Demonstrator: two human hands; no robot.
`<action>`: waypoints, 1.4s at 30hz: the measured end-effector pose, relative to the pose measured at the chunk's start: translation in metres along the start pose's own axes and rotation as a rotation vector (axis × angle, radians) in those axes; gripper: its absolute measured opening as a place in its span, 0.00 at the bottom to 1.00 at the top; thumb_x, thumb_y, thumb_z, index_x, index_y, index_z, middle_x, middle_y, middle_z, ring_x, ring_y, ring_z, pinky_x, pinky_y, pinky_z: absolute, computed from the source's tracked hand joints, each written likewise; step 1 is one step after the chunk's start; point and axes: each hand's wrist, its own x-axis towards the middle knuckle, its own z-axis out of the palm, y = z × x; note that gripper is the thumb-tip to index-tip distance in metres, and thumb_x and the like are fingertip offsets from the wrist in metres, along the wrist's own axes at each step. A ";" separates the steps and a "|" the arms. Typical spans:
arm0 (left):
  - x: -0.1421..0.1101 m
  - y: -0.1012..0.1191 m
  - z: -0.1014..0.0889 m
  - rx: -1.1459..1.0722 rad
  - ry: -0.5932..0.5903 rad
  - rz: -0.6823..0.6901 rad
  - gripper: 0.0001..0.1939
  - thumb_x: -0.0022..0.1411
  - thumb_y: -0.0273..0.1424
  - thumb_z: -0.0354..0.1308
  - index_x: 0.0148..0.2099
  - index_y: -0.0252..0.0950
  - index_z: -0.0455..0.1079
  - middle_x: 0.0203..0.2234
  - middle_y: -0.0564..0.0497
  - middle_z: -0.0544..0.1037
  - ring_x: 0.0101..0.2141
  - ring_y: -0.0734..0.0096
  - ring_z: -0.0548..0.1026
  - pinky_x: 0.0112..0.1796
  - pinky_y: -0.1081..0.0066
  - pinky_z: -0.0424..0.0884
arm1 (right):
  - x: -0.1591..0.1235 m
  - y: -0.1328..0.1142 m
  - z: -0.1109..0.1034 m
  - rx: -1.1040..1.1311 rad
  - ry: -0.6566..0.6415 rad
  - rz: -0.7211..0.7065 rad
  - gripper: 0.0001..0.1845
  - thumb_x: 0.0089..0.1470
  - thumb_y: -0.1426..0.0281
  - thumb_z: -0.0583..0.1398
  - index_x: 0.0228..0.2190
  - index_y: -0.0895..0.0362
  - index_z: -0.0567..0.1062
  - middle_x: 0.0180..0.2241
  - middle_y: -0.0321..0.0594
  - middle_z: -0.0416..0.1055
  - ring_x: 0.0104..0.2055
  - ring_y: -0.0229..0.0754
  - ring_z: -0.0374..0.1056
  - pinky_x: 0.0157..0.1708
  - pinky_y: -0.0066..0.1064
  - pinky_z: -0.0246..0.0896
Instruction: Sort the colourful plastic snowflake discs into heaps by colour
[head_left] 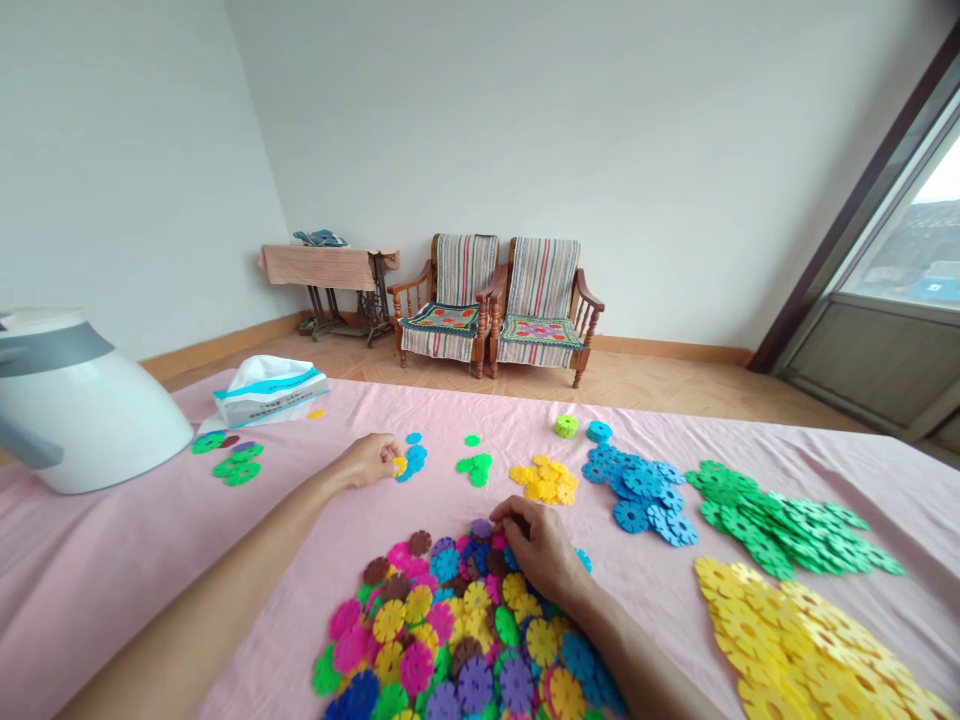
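Left hand: fingertips of the left hand (373, 460) are closed in a pinch on a yellow disc (400, 466), held just beside a small blue cluster (414, 462).
Right hand: the right hand (541, 545) is curled over the far edge of the mixed pile (450, 625), near a purple disc (481, 528); whether anything is gripped cannot be told, the fingertips being partly hidden.
Sorted colours: a green cluster (476, 467) and a yellow cluster (547, 480) are set out along the tabletop (97, 560); larger blue (637, 490), green (787, 520) and yellow (806, 640) heaps are spread to the right.
Disc handling: notched, thin, apparently plastic; judged light, fairly stiff, smooth enough to slide over one another, not readily broken.
Best hold: the notched rim, taken between thumb and forefinger; overlapped discs are probably best lifted by an exposed edge, lest neighbours be dragged.
Left margin: a kettle (112, 410) and tissue pack (271, 392) are stood well apart from the pile.
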 end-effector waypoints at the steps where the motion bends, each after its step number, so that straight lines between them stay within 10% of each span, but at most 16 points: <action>1: 0.000 -0.002 -0.001 -0.008 0.001 -0.001 0.09 0.36 0.32 0.58 0.25 0.35 0.68 0.17 0.57 0.69 0.22 0.73 0.67 0.23 0.77 0.61 | 0.000 0.001 0.000 0.001 0.000 0.001 0.13 0.50 0.77 0.51 0.30 0.56 0.75 0.27 0.35 0.73 0.30 0.36 0.68 0.30 0.25 0.59; 10: -0.015 0.041 -0.007 -0.120 -0.015 0.056 0.11 0.43 0.36 0.58 0.27 0.33 0.65 0.18 0.55 0.69 0.20 0.75 0.66 0.20 0.78 0.58 | 0.002 -0.001 -0.001 -0.001 0.058 -0.058 0.13 0.49 0.77 0.51 0.30 0.57 0.74 0.27 0.36 0.73 0.30 0.36 0.67 0.31 0.25 0.59; 25: 0.014 0.145 0.118 -0.204 -0.128 0.140 0.05 0.49 0.24 0.54 0.32 0.30 0.67 0.22 0.52 0.72 0.19 0.77 0.70 0.21 0.79 0.64 | -0.023 0.054 -0.051 -0.025 0.338 0.222 0.12 0.49 0.67 0.51 0.29 0.57 0.73 0.25 0.38 0.74 0.22 0.39 0.67 0.21 0.26 0.58; 36: -0.039 0.118 0.065 0.039 -0.351 0.320 0.09 0.45 0.28 0.60 0.32 0.33 0.75 0.26 0.52 0.74 0.25 0.74 0.70 0.26 0.78 0.63 | -0.023 0.045 -0.051 -0.221 0.286 0.165 0.12 0.49 0.70 0.50 0.29 0.56 0.73 0.26 0.38 0.73 0.28 0.40 0.68 0.26 0.27 0.56; 42: -0.065 0.110 0.065 0.191 -0.378 0.468 0.11 0.48 0.25 0.58 0.36 0.35 0.74 0.27 0.52 0.73 0.28 0.73 0.70 0.30 0.78 0.63 | -0.024 0.045 -0.051 -0.247 0.283 0.153 0.12 0.50 0.70 0.50 0.29 0.56 0.73 0.26 0.38 0.73 0.29 0.40 0.68 0.27 0.26 0.56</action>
